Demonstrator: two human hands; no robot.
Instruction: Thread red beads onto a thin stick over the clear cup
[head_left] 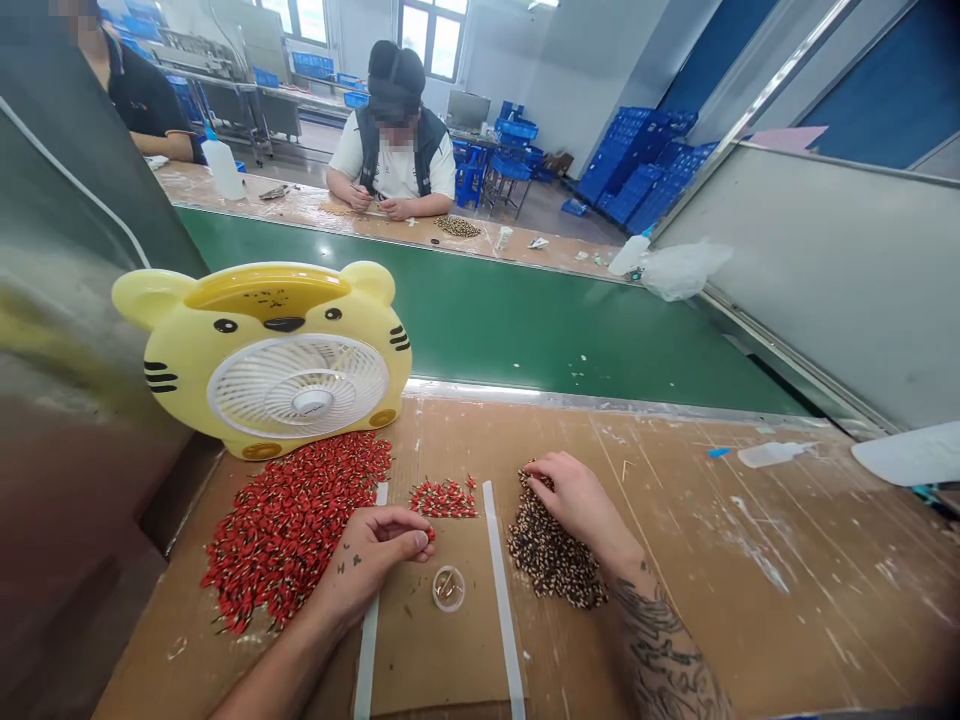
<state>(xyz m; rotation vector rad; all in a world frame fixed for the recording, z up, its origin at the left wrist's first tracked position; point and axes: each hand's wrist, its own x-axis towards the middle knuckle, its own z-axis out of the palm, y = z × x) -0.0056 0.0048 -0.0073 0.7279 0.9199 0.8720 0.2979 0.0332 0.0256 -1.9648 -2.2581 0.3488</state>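
My left hand (390, 545) is closed in a pinch on a small red piece (430, 534), above the cardboard mat between two white tape strips. Left of it spreads a large pile of red pieces (289, 530) with dark and pale tips. A smaller group of red-and-pale pieces (442, 498) lies just beyond my fingers. My right hand (566, 490) reaches onto the far part of a pile of black-and-gold pieces (555, 555), thumb and fingers bent toward it; whether it grips a piece is hidden. A small round clear dish (448, 589) with a shiny liquid sits between my hands.
A yellow tiger-faced fan (285, 360) stands behind the red pile. Beyond runs a green conveyor belt (510, 330), with a co-worker (397, 140) seated across it. A squeeze bottle (772, 454) lies at the right, near a white bottle (907, 455). A partition (840, 270) borders the right side.
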